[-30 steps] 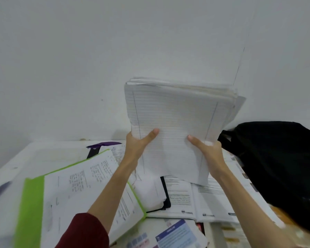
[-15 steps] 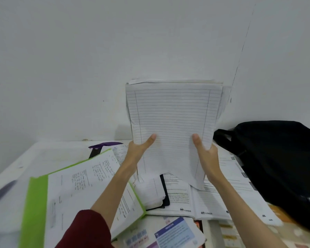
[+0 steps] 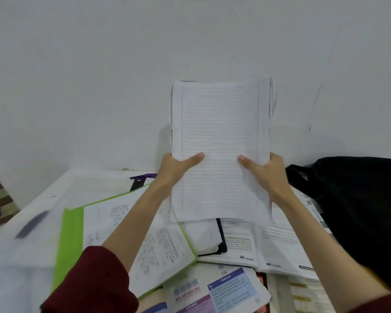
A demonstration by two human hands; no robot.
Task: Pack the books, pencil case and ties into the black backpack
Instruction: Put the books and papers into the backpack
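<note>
- black backpack [image 3: 357, 213] slumped at right edge of frame, just right of the right hand; opening not visible, can't tell which way it faces
- stack of lined paper [image 3: 220, 145] upright at frame centre, long axis vertical, bottom edge down on the open books [image 3: 269, 245] at lower centre
- left hand [image 3: 178, 169] grips stack's lower left edge, thumb on front
- right hand [image 3: 265, 172] grips lower right edge, nearer the bag; next move likely rightward

Head view: worn on the person's head; faced forward and down, close over the surface [image 3: 95, 184]; wall [image 3: 122, 64] behind.
</note>
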